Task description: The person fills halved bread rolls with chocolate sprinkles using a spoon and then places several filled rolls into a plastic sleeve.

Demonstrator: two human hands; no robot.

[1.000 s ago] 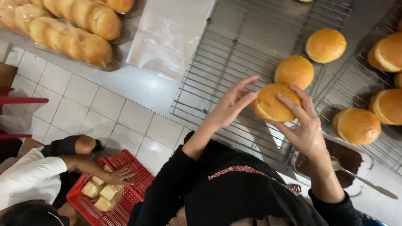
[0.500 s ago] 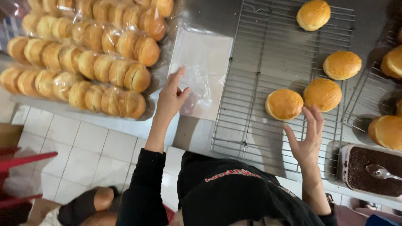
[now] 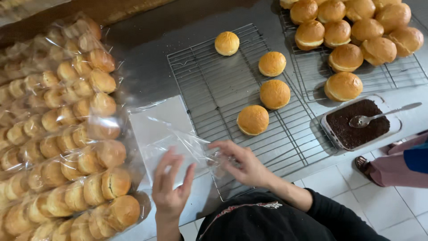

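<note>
Left hand: the left hand [image 3: 169,187], low centre of the frame, lies flat with fingers spread on the clear plastic bag [image 3: 167,136]; palm down, nothing pinched.
Right hand: the right hand [image 3: 243,163], just right of it, has thumb and fingertips closed on the bag's crumpled right edge; black sleeve behind it.
Bag: a thin stack of clear plastic bags on the steel table [image 3: 147,67], left of centre, between the packed buns and the near rack; its right edge touches the rack's corner.
Near rack: a wire cooling rack [image 3: 209,80] in the centre carries four round golden buns [image 3: 253,119] in a loose diagonal line, apart from one another.
Filling: a rectangular tray of dark chocolate crumbs [image 3: 359,125] at right, with a metal spoon [image 3: 379,116] resting in it.
Packed buns: rows of bagged buns [image 3: 67,143] fill the left side.
Far rack: a second rack [image 3: 401,71], upper right, crowded with split buns [image 3: 352,31]; some touch.
</note>
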